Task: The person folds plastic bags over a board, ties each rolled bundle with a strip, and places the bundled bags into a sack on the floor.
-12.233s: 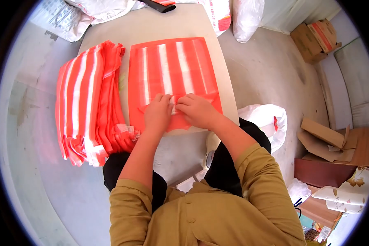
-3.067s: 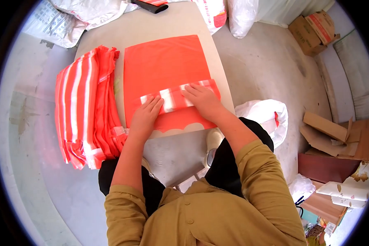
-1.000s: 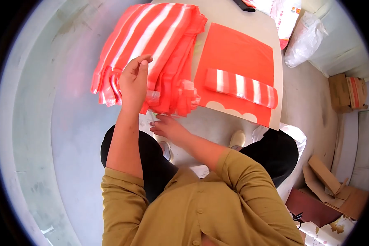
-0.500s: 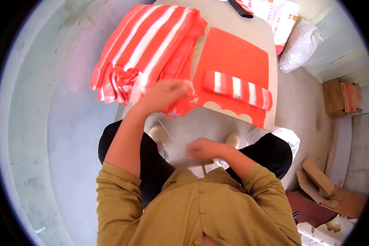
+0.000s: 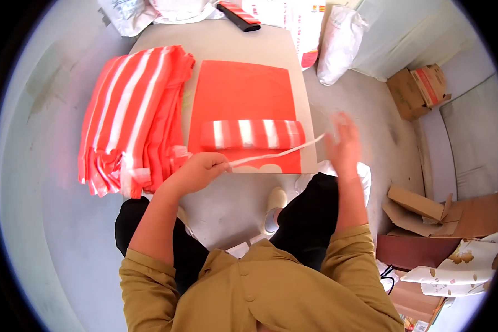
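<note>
A thin white strip (image 5: 279, 155) stretches between my two hands, passing in front of a folded red-and-white striped bundle (image 5: 254, 134). My left hand (image 5: 202, 170) pinches its left end near the table's front edge. At the other end is my right hand (image 5: 343, 143), raised beyond the table's right side and blurred by motion, with the strip running to its fingers. The bundle lies across a flat red sheet (image 5: 243, 88) with a scalloped pale edge. To the left rises a thick stack of striped red-and-white plastic bags (image 5: 130, 110), its ends hanging over the table edge.
The beige table (image 5: 177, 36) holds a dark rolled item (image 5: 239, 16) at its far side. White sacks (image 5: 340, 44) stand behind and to the right. Cardboard boxes (image 5: 418, 91) sit by the right wall, and an opened carton (image 5: 426, 207) lies nearer.
My right hand has moved from my lap up and right, drawing out the white strip. My left hand has come down from the bag stack to the strip's other end. The view has shifted.
</note>
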Tool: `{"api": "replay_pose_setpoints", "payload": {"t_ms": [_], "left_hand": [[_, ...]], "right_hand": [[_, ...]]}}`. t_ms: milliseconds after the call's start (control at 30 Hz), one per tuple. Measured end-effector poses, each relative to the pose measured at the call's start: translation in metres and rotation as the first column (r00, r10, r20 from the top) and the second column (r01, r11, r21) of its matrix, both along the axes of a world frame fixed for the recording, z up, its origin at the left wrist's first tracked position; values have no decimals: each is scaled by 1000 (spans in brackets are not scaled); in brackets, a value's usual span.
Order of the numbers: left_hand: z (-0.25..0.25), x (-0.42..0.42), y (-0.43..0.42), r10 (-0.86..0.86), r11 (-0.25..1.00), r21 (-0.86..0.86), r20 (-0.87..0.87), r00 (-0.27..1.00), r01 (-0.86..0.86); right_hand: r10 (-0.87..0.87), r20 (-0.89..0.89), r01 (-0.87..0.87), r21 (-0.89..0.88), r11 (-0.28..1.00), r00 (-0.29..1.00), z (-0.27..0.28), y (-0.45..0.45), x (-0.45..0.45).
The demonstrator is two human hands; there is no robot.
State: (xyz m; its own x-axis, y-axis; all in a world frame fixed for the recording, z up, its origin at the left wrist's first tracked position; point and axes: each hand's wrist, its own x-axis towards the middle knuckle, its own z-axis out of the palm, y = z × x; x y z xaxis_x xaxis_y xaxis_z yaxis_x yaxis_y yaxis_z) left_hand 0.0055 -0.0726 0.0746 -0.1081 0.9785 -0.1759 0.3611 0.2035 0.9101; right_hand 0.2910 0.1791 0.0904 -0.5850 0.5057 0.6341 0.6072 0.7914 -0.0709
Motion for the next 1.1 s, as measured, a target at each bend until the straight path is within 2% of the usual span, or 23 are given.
{"api": "replay_pose_setpoints", "payload": {"t_ms": [67, 133, 167, 233, 267, 333, 367, 400, 467, 500, 567, 700, 800, 900, 1000, 1067, 1100], "left_hand": [[-12, 11, 15, -22, 998, 62, 14, 1000, 21], [-17, 20, 32, -27, 994, 110, 32, 999, 23], [-16, 22, 39, 21, 998, 65, 85, 996, -27], [-14, 21, 57, 131, 991, -31, 184, 974, -127], [-15, 23, 65, 155, 980, 123, 15, 988, -156], [-21, 29, 82, 266, 897, 424, -296, 917, -123], [-26, 31, 88, 204, 937, 344, -417, 886, -54], [-38, 33, 94, 225, 927, 374, -568, 792, 4], [-70, 41, 105, 277, 907, 400, -802, 529, 132], [-75, 44, 109, 219, 945, 308, -845, 488, 110], [-81, 46, 117, 201, 963, 262, -849, 489, 59], [-85, 47, 126, 182, 968, 237, -883, 432, 78], [-89, 43, 128, 235, 950, 295, -896, 377, 107], [-78, 41, 127, 290, 932, 357, -836, 465, 62], [-49, 39, 125, 247, 967, 229, -706, 663, -116], [-18, 32, 120, 185, 982, 39, -344, 920, -183], [-10, 28, 118, 178, 980, -66, -126, 976, -187]], "right_hand": [[313, 6, -300, -260, 918, 950, -6, -34, -34], [599, -20, -511, -545, 665, 800, -6, -64, -65], [588, -10, -359, -800, 481, 809, 3, -76, -74], [468, -84, -318, -835, 448, 880, -25, -48, -72], [407, -115, -300, -852, 428, 906, -39, -30, -71], [276, -271, -384, -725, 572, 922, -47, 5, -62], [176, -355, -391, -739, 549, 918, -50, 14, -58], [74, -438, -408, -745, 528, 896, -49, 21, -55], [-241, -511, -455, -854, 255, 825, -34, 22, -51], [-294, -523, -483, -852, 201, 800, -32, 23, -51], [-407, -536, -547, -831, 100, 740, -31, 23, -51], [-432, -632, -678, -732, 62, 643, -23, 32, -48], [-475, -673, -735, -674, 76, 567, -28, 47, -41], [-530, -689, -756, -642, 128, 495, -35, 58, -36], [-555, -681, -745, -649, 154, 478, -51, 69, -31], [-557, -654, -732, -672, 116, 512, -62, 75, -31], [-502, -632, -700, -711, 71, 591, -64, 74, -34]]}}
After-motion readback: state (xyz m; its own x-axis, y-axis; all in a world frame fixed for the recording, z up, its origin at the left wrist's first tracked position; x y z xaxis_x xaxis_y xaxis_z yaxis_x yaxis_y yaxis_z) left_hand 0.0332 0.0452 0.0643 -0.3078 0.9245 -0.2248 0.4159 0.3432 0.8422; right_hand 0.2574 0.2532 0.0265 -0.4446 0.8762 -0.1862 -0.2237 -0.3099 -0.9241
